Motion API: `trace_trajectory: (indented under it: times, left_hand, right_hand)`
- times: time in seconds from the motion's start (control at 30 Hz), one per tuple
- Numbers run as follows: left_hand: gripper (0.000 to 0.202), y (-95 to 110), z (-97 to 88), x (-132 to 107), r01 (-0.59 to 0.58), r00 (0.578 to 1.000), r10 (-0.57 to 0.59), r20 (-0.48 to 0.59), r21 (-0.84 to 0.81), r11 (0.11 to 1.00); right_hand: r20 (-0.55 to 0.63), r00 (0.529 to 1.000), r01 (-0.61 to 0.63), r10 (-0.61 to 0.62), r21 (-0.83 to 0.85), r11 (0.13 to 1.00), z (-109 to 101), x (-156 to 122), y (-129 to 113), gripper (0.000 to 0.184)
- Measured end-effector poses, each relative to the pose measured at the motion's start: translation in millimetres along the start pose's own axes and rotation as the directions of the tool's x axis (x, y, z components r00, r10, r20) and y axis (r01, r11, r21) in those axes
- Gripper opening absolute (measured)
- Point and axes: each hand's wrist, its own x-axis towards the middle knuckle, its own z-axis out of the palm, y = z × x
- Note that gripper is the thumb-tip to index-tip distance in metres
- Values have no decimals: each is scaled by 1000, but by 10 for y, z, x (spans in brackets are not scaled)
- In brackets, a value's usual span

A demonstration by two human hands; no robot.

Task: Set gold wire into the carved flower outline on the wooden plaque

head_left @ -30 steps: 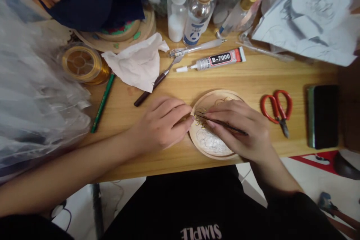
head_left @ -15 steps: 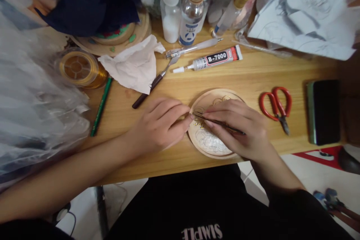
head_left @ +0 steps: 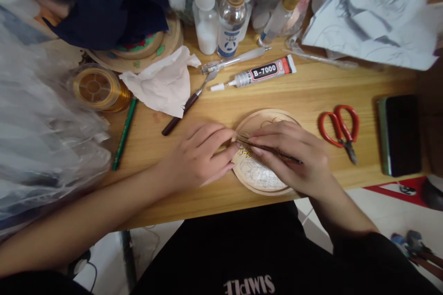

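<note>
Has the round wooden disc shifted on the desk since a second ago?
No. The wooden disc keeps its spacing from the red scissors and the glue tube; only the camera view drifted slightly.

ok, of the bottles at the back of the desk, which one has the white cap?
The leftmost one, a white plastic bottle with a flat white cap. The clear bottle right beside it and the tilted bottle further right both have gold caps.

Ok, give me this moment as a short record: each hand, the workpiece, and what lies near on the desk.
left hand: fingertips at the left rim of the wooden disc
right hand: holds thin dark tool, tip over gold bits on the disc
disc: flat on desk, drawn flower pattern
behind: B-7000 glue tube, bottles, tissue
right: red scissors, phone
</note>
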Motion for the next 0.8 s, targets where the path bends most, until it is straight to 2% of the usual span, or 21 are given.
trace_trajectory:
  times: [0.2, 0.8]
  left_hand:
    - [16, 2, -1, -3, -48, 997, 47, -61, -28, 998]
    - [12, 5, 1, 20, -45, 994, 45, -96, 3, 999]
  right_hand:
    - [17, 1000, 19, -18, -22, 1000, 17, 3, -1, 16]
    - [6, 1000, 25, -25, -12, 1000, 14, -12, 6, 18]
